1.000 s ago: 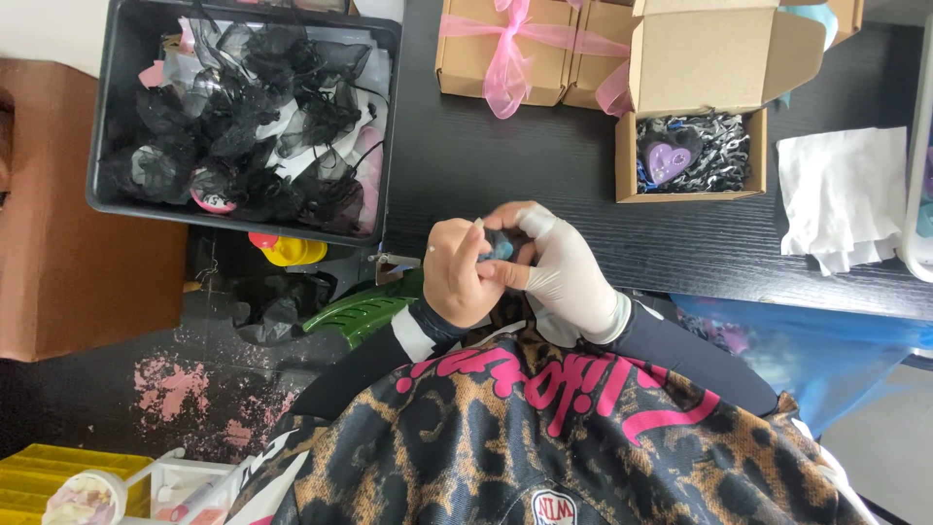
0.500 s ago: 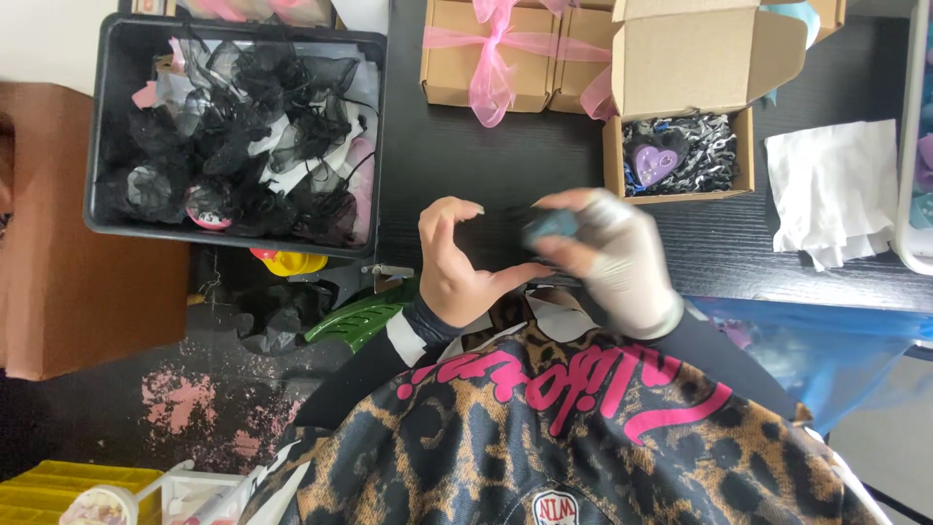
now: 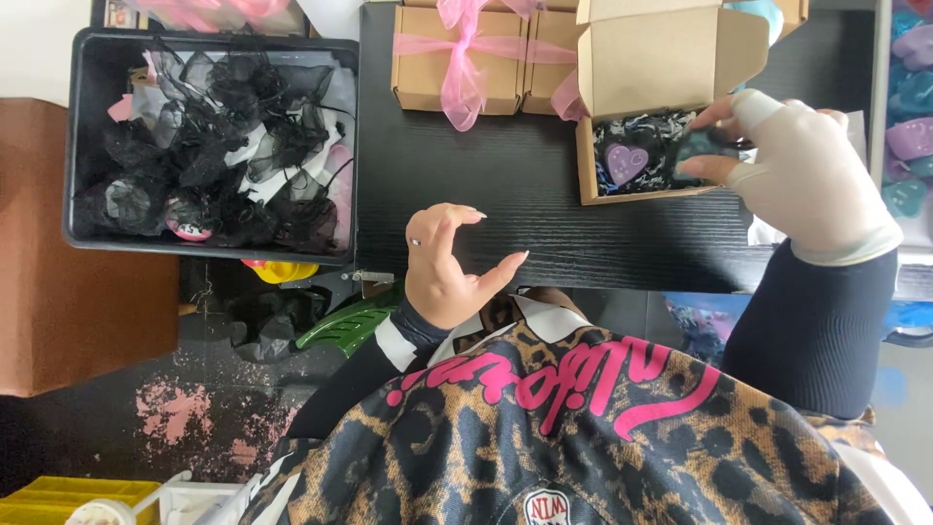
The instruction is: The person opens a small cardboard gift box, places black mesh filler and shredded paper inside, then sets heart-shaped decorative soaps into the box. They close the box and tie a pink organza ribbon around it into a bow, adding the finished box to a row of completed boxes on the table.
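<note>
The gloved right hand (image 3: 812,170) pinches a small dark teal object (image 3: 702,146) at the open brown cardboard box (image 3: 671,58), at 1 o'clock on the black tabletop (image 3: 486,175), seemingly to set it beside the purple heart (image 3: 625,161) nested in black paper shred. The bare left hand (image 3: 447,267) hovers at 6 o'clock, fingers (image 3: 457,216) curled apart around nothing.

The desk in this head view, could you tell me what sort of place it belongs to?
Probably a small gift-packing workstation: cardboard boxes tied with pink ribbon, an open box holding a purple heart on shredded filler, and a black bin of mesh pouches.

Left hand (image 3: 442,267) empty — right hand (image 3: 807,175) pinching
</note>
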